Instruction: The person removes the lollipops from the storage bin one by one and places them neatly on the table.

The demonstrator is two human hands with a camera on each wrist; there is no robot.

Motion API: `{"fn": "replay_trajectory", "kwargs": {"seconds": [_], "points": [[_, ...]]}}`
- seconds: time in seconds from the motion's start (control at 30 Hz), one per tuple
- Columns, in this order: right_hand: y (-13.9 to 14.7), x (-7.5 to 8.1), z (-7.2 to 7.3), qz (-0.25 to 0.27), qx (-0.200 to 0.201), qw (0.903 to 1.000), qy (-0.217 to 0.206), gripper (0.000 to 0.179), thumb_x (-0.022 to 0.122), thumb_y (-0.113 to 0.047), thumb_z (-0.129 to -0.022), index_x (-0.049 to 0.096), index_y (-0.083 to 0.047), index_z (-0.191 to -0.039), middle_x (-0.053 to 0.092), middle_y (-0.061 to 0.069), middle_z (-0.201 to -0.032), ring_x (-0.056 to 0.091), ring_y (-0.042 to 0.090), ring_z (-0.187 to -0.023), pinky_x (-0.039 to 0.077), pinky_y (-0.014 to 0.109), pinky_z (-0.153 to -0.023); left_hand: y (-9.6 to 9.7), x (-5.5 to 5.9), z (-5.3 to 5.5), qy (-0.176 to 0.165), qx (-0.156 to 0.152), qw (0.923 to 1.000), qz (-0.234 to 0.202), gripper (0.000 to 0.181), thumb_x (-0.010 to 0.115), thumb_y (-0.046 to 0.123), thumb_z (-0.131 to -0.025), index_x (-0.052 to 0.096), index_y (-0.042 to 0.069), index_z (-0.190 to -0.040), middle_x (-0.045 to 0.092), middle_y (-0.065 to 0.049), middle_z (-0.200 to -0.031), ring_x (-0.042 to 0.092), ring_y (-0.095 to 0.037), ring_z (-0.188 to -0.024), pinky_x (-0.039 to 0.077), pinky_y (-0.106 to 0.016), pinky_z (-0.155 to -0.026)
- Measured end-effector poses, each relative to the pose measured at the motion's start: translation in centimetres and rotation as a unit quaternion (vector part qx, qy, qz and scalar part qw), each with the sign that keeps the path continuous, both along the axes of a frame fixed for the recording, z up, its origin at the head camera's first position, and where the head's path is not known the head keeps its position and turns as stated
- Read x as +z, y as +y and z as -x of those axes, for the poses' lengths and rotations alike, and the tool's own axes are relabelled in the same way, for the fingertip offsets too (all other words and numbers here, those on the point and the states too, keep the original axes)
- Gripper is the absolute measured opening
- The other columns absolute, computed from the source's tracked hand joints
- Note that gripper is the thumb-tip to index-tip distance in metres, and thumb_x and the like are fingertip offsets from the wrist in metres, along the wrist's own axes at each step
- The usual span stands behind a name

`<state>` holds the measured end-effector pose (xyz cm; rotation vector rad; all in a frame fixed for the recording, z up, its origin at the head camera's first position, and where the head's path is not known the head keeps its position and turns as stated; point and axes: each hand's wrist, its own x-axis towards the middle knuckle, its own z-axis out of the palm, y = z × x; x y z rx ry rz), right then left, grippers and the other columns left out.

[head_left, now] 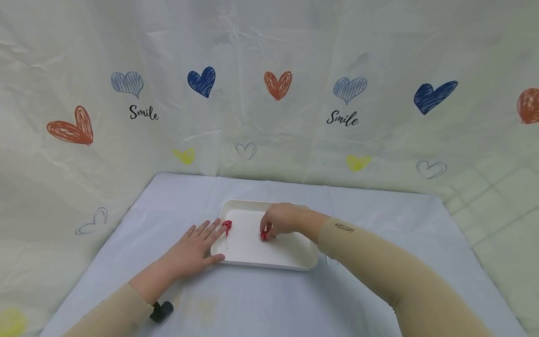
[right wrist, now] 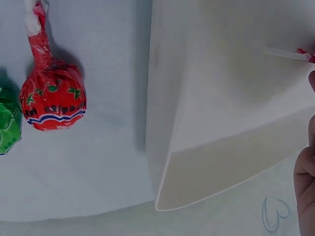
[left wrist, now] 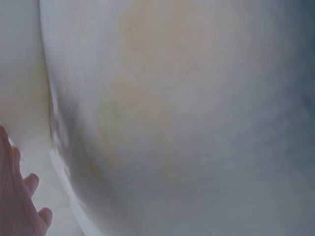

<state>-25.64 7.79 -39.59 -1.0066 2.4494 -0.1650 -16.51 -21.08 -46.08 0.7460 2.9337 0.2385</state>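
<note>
A white tray [head_left: 248, 256] lies on the table. My right hand [head_left: 283, 219] reaches into its middle and pinches a red-wrapped lollipop [head_left: 264, 236] low over the tray floor. The right wrist view catches only fingers [right wrist: 306, 172] and this lollipop's white stick at its right edge. Another red lollipop [head_left: 227, 224] lies at the tray's left side, stick toward me. With fingers spread, my left hand [head_left: 195, 250] rests at the tray's left rim, its fingertips close to that lollipop. In the left wrist view, part of the left hand [left wrist: 19, 196] shows at the lower left.
Outside the tray, a red strawberry-print lollipop [right wrist: 54, 98] and a green-wrapped one [right wrist: 9, 120] lie on the white cloth; my right arm hides them in the head view. A black device [head_left: 162, 311] sits at my left wrist. A heart-printed curtain [head_left: 278, 126] stands behind the table.
</note>
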Motion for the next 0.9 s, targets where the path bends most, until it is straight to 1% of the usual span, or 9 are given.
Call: {"fn": "replay_trajectory", "kwargs": {"seconds": [0.17,0.3,0.43,0.53,0.6,0.67,0.77,0.9], "points": [[0.7,0.1,0.1,0.005,0.0,0.9998,0.018,0.024,0.075,-0.024,-0.09,0.075,-0.029,-0.113,0.065,-0.02,-0.087,0.058,0.003,-0.088,0.049,0.027,-0.083,-0.2,-0.3,0.1,0.002,-0.002,1.0,0.001,0.088,0.043,0.073,-0.091,0.02,0.024,-0.16,0.012,0.0,-0.166,0.014,-0.033,-0.151,0.012,-0.059,-0.119],[1.2,0.3,0.2,0.018,-0.011,0.9996,0.02,0.023,0.075,-0.025,-0.09,0.076,-0.03,-0.112,0.065,-0.02,-0.09,0.058,0.005,-0.092,0.05,0.028,-0.084,-0.2,-0.2,0.0,-0.002,-0.002,1.0,0.001,0.09,0.039,0.077,-0.09,0.019,0.024,-0.16,0.012,0.0,-0.167,0.013,-0.033,-0.151,0.012,-0.06,-0.118],[1.3,0.4,0.2,0.024,-0.015,0.9994,0.021,0.022,0.075,-0.025,-0.089,0.077,-0.031,-0.111,0.068,-0.02,-0.098,0.061,0.009,-0.101,0.05,0.03,-0.09,-0.2,-0.1,0.0,-0.003,-0.002,1.0,0.0,0.089,0.041,0.075,-0.091,0.019,0.023,-0.16,0.012,-0.001,-0.166,0.013,-0.034,-0.151,0.012,-0.06,-0.118],[1.2,0.2,0.2,0.021,-0.021,0.9995,0.013,0.024,0.075,-0.024,-0.09,0.077,-0.033,-0.112,0.068,-0.02,-0.106,0.06,0.009,-0.108,0.048,0.03,-0.095,-0.2,0.0,0.0,0.001,-0.002,1.0,-0.002,0.087,0.044,0.072,-0.092,0.02,0.023,-0.16,0.013,-0.001,-0.166,0.014,-0.034,-0.151,0.013,-0.06,-0.118],[1.0,0.0,0.1,0.018,-0.025,0.9995,0.003,0.025,0.075,-0.024,-0.09,0.076,-0.035,-0.113,0.067,-0.022,-0.107,0.059,0.006,-0.106,0.049,0.028,-0.093,-0.1,0.0,0.0,0.001,-0.002,1.0,-0.003,0.087,0.046,0.071,-0.092,0.02,0.023,-0.16,0.013,-0.001,-0.166,0.014,-0.034,-0.151,0.012,-0.06,-0.118],[0.9,-0.3,0.0,0.014,-0.027,0.9995,-0.003,0.027,0.074,-0.023,-0.09,0.076,-0.037,-0.113,0.067,-0.023,-0.105,0.058,0.005,-0.099,0.049,0.026,-0.087,-0.1,0.0,0.0,0.002,-0.002,1.0,-0.002,0.086,0.046,0.071,-0.092,0.021,0.024,-0.16,0.013,-0.001,-0.166,0.015,-0.034,-0.151,0.013,-0.059,-0.118],[0.8,-0.6,-0.1,0.015,-0.022,0.9996,-0.008,0.028,0.073,-0.021,-0.091,0.075,-0.038,-0.114,0.066,-0.024,-0.101,0.057,0.006,-0.088,0.049,0.024,-0.079,-0.1,0.0,0.0,0.0,0.0,1.0,-0.002,0.086,0.048,0.07,-0.092,0.021,0.024,-0.16,0.012,0.0,-0.166,0.014,-0.034,-0.151,0.012,-0.059,-0.118],[0.7,-1.1,-0.2,0.024,-0.003,0.9997,-0.009,0.029,0.071,-0.017,-0.093,0.075,-0.035,-0.115,0.066,-0.024,-0.102,0.056,0.007,-0.085,0.048,0.024,-0.078,-0.1,0.0,0.0,-0.001,0.001,1.0,-0.002,0.086,0.048,0.069,-0.092,0.02,0.024,-0.16,0.012,0.0,-0.166,0.014,-0.034,-0.151,0.012,-0.059,-0.119]]}}
